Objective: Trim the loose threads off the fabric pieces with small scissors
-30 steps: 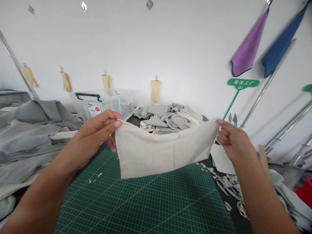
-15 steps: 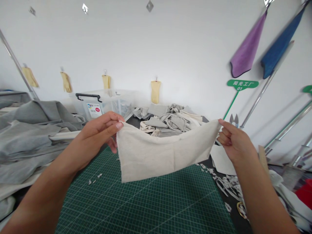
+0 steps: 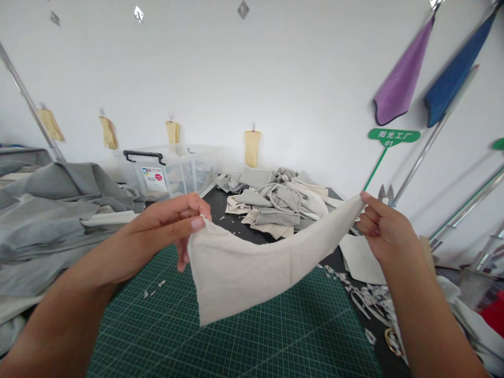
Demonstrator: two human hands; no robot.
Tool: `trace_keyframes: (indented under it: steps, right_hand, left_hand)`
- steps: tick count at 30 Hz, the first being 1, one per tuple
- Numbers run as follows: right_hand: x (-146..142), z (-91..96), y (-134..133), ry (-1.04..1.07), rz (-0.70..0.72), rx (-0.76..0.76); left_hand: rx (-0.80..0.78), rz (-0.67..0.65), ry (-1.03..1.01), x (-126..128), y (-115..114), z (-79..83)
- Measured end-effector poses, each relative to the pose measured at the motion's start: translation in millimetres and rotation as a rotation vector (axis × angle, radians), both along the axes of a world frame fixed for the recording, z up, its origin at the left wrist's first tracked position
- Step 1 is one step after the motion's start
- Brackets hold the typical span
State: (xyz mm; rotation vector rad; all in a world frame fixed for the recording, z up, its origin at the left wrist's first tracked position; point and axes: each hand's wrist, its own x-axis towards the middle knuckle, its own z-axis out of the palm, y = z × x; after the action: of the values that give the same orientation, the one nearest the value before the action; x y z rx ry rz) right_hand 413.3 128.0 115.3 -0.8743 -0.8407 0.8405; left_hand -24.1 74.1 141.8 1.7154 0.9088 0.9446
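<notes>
A cream piece of fabric [image 3: 252,273] hangs stretched between my two hands, sagging in the middle above the green cutting mat [image 3: 275,346]. My left hand [image 3: 169,223] pinches its upper left corner between thumb and fingers. At the upper right corner, my right hand [image 3: 380,220] grips the cloth with thumb and forefinger, the other fingers curled in. The right corner is higher than the left, so the cloth slants. Its left edge looks frayed or stitched.
Behind the cloth lies a heap of grey and cream fabric pieces [image 3: 275,199]. A clear plastic box [image 3: 177,173] stands at the back left, near piled grey cloth [image 3: 47,220]. Scraps [image 3: 370,299] litter the right side, with scissors handles [image 3: 390,340]. Yellow gloves [image 3: 252,148] hang on the wall.
My left hand has lowered and shifted slightly right with its corner, while my right hand has moved a little to the right. The cloth now slants more, uncovering more of the heap behind.
</notes>
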Motion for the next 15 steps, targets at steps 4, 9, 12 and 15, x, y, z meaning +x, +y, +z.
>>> trace_keyframes:
  steps: [4,9,12,15]
  right_hand:
    - [2,1.6,-1,-0.031,-0.005,0.019]
    - [-2,5.3,-4,-0.082,0.005,0.060]
    - [-6,7.4,-6,-0.088,-0.034,0.095]
    - [-8,9.1,-9,-0.084,-0.060,0.121]
  left_hand:
    - [0.010,0.063,0.012,-2,3,0.8]
    - [0.069,0.173,0.022,-3,9,1.8]
    - [0.110,0.264,0.011,-5,14,2.0]
    - [0.156,0.373,-0.035,-7,21,1.8]
